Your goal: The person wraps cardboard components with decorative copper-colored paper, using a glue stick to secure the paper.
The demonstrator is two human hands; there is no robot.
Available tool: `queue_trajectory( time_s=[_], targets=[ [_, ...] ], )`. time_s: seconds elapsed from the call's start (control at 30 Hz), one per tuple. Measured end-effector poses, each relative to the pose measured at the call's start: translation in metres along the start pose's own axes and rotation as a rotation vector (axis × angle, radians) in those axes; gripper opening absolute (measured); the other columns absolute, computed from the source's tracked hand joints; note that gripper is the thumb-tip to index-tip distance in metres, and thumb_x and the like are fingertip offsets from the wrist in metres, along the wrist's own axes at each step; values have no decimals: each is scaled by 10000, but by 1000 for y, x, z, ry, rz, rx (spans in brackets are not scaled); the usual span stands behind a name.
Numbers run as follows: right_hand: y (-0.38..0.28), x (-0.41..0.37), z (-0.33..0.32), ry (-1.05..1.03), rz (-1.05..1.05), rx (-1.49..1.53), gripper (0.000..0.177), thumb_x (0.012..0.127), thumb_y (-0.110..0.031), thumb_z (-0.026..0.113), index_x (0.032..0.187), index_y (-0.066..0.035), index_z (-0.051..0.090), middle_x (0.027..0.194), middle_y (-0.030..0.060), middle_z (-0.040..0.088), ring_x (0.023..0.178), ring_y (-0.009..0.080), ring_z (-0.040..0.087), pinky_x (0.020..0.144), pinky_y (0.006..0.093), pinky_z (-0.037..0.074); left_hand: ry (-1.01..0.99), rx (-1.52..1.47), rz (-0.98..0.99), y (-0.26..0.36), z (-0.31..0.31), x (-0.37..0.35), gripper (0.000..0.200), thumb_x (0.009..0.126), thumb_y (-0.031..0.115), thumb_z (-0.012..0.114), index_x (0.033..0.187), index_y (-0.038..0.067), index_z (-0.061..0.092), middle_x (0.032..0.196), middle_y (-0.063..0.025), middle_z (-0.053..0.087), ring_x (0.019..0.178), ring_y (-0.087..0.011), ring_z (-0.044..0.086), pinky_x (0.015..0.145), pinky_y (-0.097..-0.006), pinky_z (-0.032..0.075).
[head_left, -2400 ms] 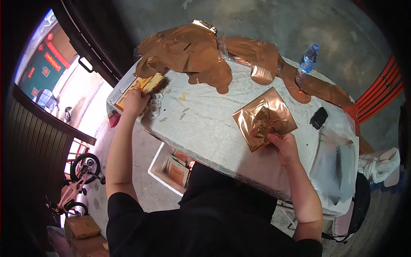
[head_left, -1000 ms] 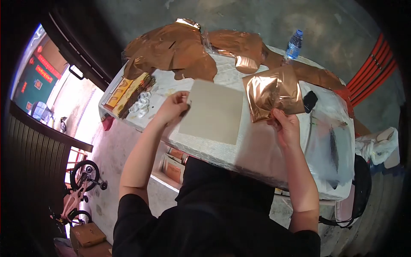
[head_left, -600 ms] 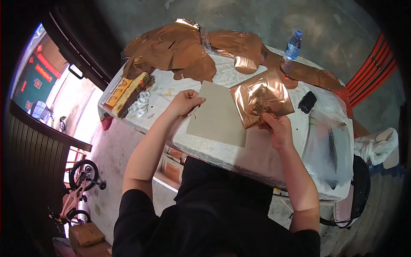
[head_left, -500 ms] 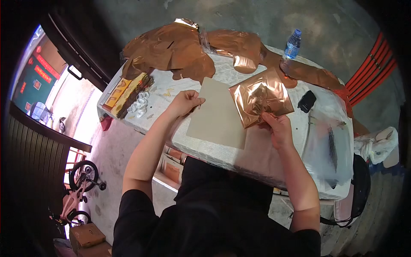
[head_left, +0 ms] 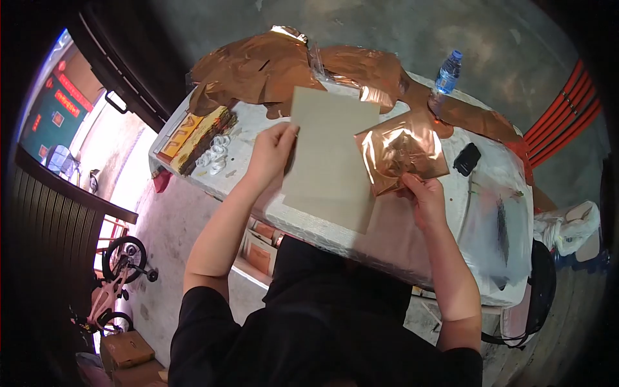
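Observation:
My left hand [head_left: 272, 155] pinches the left edge of a grey-beige rectangular board [head_left: 329, 161], thumb and fingers closed on it. The board's far end is raised off the table, and its near end lies by the front edge. In my right hand [head_left: 423, 197] is a shiny copper-coloured foil sheet [head_left: 403, 145], gripped at its near corner. The foil is creased and reflects light; its left edge lies close beside the board. Between my hands there is only the board and the foil.
Large brown-copper foil pieces [head_left: 251, 74] spread along the table's [head_left: 242, 138] far side. A water bottle [head_left: 448, 72], a black object [head_left: 466, 159], clear plastic sheeting [head_left: 483, 226], a yellow box [head_left: 190, 138] and white crumpled loops [head_left: 213, 155] lie around. A bicycle [head_left: 119, 277] stands at left.
My left hand has moved up and gripped higher on the board's edge, and the board's far end has risen. My right hand with the foil has shifted slightly right and down.

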State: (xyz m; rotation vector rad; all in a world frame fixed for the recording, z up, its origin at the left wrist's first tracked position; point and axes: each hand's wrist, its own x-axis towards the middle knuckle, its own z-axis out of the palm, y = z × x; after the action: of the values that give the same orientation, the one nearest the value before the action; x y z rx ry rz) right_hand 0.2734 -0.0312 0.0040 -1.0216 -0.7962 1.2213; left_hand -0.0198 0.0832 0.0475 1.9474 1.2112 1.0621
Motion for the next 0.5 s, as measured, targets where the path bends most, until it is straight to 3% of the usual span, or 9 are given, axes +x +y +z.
queue_trajectory(
  time_s=[0.07, 0.1, 0.13, 0.17, 0.23, 0.33, 0.37, 0.43, 0.5],
  targets=[
    [-1, 2, -5, -22, -7, 48, 170, 853, -94, 660, 986, 11, 647, 897, 84, 680, 719, 149, 649, 618, 286, 538, 172, -211, -17, -2, -9, 4, 284, 974, 243, 504, 879, -10, 588, 724, 25, 552, 694, -46, 468, 619, -234, 408],
    [-1, 2, -8, 2, -26, 69, 169, 860, -97, 652, 987, 14, 644, 894, 88, 679, 716, 151, 650, 616, 282, 537, 207, -142, -77, -15, -19, 9, 270, 976, 241, 502, 951, -10, 596, 774, 29, 573, 733, -42, 478, 660, -227, 418],
    [-4, 1, -5, 29, -45, 90, 169, 867, -101, 645, 989, 16, 642, 891, 92, 679, 713, 153, 651, 614, 278, 537, 277, -144, -53, -28, -28, 14, 283, 975, 239, 496, 981, -22, 606, 820, -11, 614, 772, -69, 516, 704, -233, 437],
    [-8, -2, -1, 29, -58, 110, 166, 872, -93, 637, 993, 20, 634, 869, 90, 675, 705, 153, 650, 610, 277, 536, 455, -26, -9, -41, -40, 19, 300, 963, 249, 496, 986, -24, 618, 801, -116, 647, 746, -158, 562, 719, -309, 462],
    [-11, -3, 3, 35, -40, 103, 121, 872, -89, 636, 952, 1, 633, 841, 71, 663, 682, 135, 632, 610, 268, 543, 560, 68, -89, -59, -84, 24, 357, 957, 303, 486, 1017, -24, 617, 881, -145, 655, 827, -197, 590, 784, -330, 458],
    [-7, -4, 3, 51, -16, 96, 82, 872, -84, 635, 924, -21, 632, 815, 48, 653, 662, 117, 616, 605, 263, 545, 657, 88, -268, -81, -160, 25, 361, 936, 316, 516, 1006, -21, 624, 848, -82, 643, 807, -160, 569, 757, -302, 454],
    [-6, -3, 3, 55, -13, 91, 88, 872, -84, 635, 936, -24, 630, 817, 45, 656, 664, 118, 617, 601, 267, 541, 726, 127, -184, -105, -188, 25, 387, 907, 338, 549, 1015, -23, 635, 871, -100, 662, 822, -181, 594, 768, -306, 467],
    [-5, -4, 4, 46, -13, 76, 89, 872, -87, 636, 941, -30, 632, 817, 40, 655, 672, 121, 617, 607, 275, 532, 773, 220, -314, -148, -245, 19, 457, 844, 360, 600, 1087, -25, 639, 981, -172, 682, 892, -247, 646, 801, -323, 491],
    [-4, -4, 5, 41, -11, 62, 91, 872, -89, 637, 946, -36, 633, 817, 34, 655, 681, 123, 618, 612, 283, 522, 780, 219, -387, -205, -295, 10, 461, 829, 312, 622, 1130, -38, 623, 966, -193, 682, 843, -248, 659, 766, -331, 505]
  ],
)
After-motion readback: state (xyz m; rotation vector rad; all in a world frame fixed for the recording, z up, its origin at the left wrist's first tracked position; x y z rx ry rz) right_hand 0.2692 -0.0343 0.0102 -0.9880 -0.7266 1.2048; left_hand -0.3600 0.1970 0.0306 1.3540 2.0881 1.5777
